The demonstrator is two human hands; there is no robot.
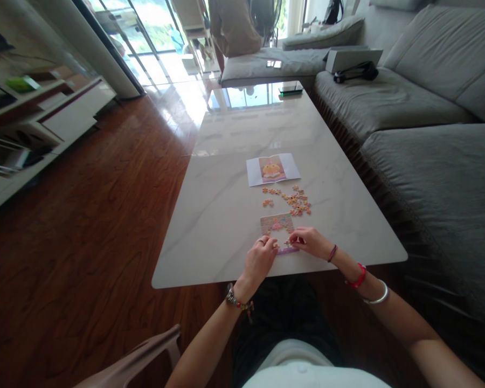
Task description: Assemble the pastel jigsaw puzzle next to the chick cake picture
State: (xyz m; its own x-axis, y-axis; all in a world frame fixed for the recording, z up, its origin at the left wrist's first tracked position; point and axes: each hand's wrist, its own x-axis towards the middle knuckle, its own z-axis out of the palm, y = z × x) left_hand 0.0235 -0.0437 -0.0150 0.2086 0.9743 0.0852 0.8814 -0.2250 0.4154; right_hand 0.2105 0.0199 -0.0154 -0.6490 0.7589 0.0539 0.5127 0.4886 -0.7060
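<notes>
A partly assembled jigsaw puzzle lies near the front edge of the table, with its frame joined around an open middle. Over its left side, my left hand is closed, fingers curled and fingertips touching the puzzle; what they hold is hidden. My right hand pinches a small puzzle piece at the right side, mostly covered by the fingers. Beyond the puzzle lie loose puzzle pieces, heaped to the right and trailing left. Behind them rests a creased paper sheet with a printed yellow and pink picture.
The white marbled table has a phone at its far end. A grey sofa runs along the right, with a white box on it. A plastic chair stands at lower left. A person is at the far end.
</notes>
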